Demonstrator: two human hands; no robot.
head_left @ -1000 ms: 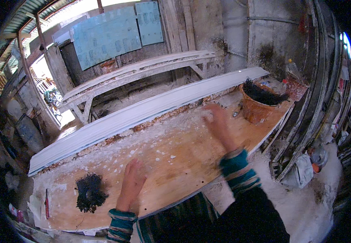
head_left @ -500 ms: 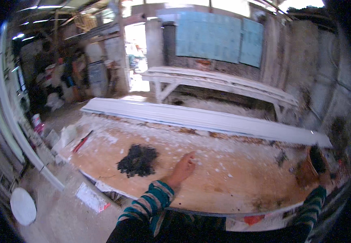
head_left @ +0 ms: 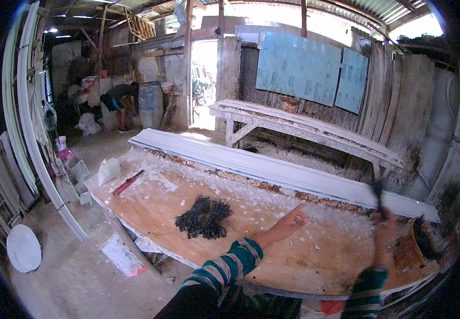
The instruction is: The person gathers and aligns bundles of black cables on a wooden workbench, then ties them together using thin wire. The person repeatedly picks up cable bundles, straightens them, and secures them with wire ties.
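In the head view, a person's right hand [head_left: 383, 227], blurred, grips a dark tuft [head_left: 378, 194] near a brown bucket [head_left: 406, 249]. The left hand [head_left: 288, 225], holding nothing, extends a finger above the wooden tabletop [head_left: 304, 260]; left of it lies a black wiry bundle [head_left: 203, 217].

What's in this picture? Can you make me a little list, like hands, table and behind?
Left hand: holding nothing, one finger out
Right hand: blurred, holding a black clump
On table: black bundle, red tool, white bag
Table's right end: brown bucket, black strands inside
Table's far side: long white strip
Behind: white bench, blue panels
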